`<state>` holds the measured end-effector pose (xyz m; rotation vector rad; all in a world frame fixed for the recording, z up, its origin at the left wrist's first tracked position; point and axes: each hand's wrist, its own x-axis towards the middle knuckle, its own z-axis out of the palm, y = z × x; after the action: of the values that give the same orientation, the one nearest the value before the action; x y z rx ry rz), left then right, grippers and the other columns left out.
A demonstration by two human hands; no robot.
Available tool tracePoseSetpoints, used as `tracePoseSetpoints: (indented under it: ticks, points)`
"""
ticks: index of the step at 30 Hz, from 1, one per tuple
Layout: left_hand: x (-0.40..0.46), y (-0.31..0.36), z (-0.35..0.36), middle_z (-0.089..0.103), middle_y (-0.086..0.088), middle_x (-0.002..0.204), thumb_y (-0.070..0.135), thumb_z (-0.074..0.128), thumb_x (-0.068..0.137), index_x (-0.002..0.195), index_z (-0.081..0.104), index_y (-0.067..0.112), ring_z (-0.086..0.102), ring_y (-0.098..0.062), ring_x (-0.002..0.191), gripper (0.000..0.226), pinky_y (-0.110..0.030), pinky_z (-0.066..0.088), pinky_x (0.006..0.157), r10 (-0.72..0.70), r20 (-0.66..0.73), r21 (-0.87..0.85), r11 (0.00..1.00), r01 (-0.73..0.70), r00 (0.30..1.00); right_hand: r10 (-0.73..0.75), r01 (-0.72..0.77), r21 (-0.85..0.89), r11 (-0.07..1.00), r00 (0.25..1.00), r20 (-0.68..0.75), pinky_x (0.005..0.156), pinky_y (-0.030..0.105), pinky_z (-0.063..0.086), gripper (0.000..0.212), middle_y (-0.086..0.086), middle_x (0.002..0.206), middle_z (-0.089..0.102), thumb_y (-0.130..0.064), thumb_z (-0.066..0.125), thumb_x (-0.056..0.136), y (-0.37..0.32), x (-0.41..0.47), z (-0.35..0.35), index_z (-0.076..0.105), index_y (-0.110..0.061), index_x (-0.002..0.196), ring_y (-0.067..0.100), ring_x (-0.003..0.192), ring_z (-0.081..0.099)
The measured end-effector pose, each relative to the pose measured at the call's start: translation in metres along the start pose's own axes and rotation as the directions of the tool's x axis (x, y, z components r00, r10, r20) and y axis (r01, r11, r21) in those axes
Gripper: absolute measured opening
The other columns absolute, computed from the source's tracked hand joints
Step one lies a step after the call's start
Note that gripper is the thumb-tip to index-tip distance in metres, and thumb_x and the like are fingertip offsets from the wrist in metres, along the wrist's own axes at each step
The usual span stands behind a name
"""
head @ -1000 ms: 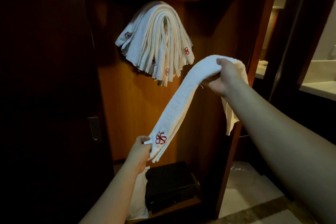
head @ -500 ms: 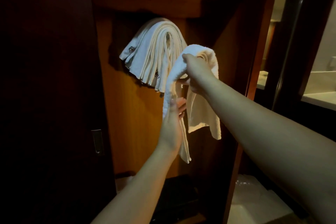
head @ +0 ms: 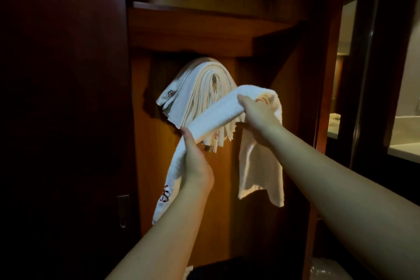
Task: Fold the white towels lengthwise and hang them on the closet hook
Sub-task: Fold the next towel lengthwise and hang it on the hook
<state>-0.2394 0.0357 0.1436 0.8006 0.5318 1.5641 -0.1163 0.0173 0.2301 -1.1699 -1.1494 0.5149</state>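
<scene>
hanging step looks underway; left hand and right hand both grip the folded towel stretched just before the hung stack; next probably needs lifting it over the hook

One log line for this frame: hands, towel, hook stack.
left hand: grips towel | right hand: grips towel | hook stack: hanging, behind towel | towel: not yet hung

Two hands, one held towel
</scene>
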Motion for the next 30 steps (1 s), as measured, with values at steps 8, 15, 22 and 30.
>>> tracePoseSetpoints:
  ticks: [8,15,22,30]
  points:
    - [0.054,0.046,0.014,0.069,0.01,0.105,0.044,0.053,0.093,0.116,0.064,0.025,0.062,-0.001,0.092,0.031,-0.02,0.044,0.064,0.134,-0.011,0.195,0.972,-0.129,0.991,0.012,-0.019,-0.035,0.999,0.983,-0.185,0.105,0.04,0.041,0.067,0.002,0.129,0.059,-0.06,0.052,0.093,0.033,0.04,-0.022,0.051,-0.014,0.142,0.02,0.116,0.054]
    - [0.112,0.076,0.027,0.059,0.001,0.119,0.042,0.061,0.089,0.127,0.057,0.019,0.053,-0.009,0.093,0.044,-0.027,0.034,0.067,0.161,0.011,0.366,0.918,-0.154,0.987,0.123,-0.058,0.293,0.954,0.97,-0.21,0.092,0.034,0.045,0.041,-0.002,0.106,0.066,-0.044,0.052,0.098,0.041,0.1,-0.036,0.055,-0.017,0.129,0.016,0.104,0.061]
    - [0.191,0.098,0.057,0.058,-0.007,0.139,0.067,0.055,0.084,0.14,0.054,0.019,0.05,-0.023,0.129,0.073,-0.048,0.032,0.114,0.185,0.169,0.472,0.847,-0.244,0.968,0.008,0.036,0.254,0.967,0.985,-0.173,0.068,0.024,0.042,0.018,-0.006,0.095,0.066,-0.045,0.058,0.096,0.021,0.19,-0.028,0.058,-0.029,0.103,0.007,0.086,0.062]
    - [0.307,0.127,0.113,0.07,-0.015,0.122,0.075,0.034,0.092,0.125,0.064,0.008,0.066,-0.022,0.116,0.08,-0.041,0.041,0.11,0.079,0.38,0.45,0.854,-0.259,0.922,-0.077,0.094,0.193,0.977,0.992,-0.096,0.115,0.051,0.036,0.103,-0.002,0.135,0.063,-0.093,0.066,0.047,0.004,0.318,-0.019,0.059,-0.037,0.132,0.022,0.129,0.056]
